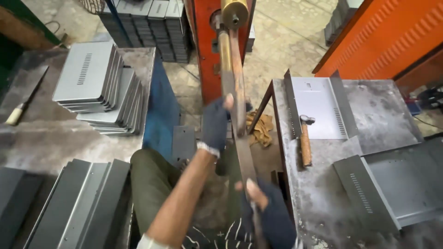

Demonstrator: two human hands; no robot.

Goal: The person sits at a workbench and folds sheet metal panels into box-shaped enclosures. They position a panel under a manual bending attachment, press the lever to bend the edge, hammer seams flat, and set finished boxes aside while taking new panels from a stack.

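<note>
At centre, btwn the worktops, your gloved left hand [215,123] and right hand [264,203] are both closed on a long metal strip [240,138], running near-to-far under the red machine [207,41]. Hammer [305,138] lies right.

Blur, crops and cover around the strip

The long metal strip [240,138] is smeared with motion blur, its near end lost behind the right hand [265,203] at the bottom edge. The left hand [216,124] covers part of it higher up. The machine [217,41] is cut off at the top of the frame. The folded panels [78,207] lower left and the tray [397,189] at right run out of frame.
</note>
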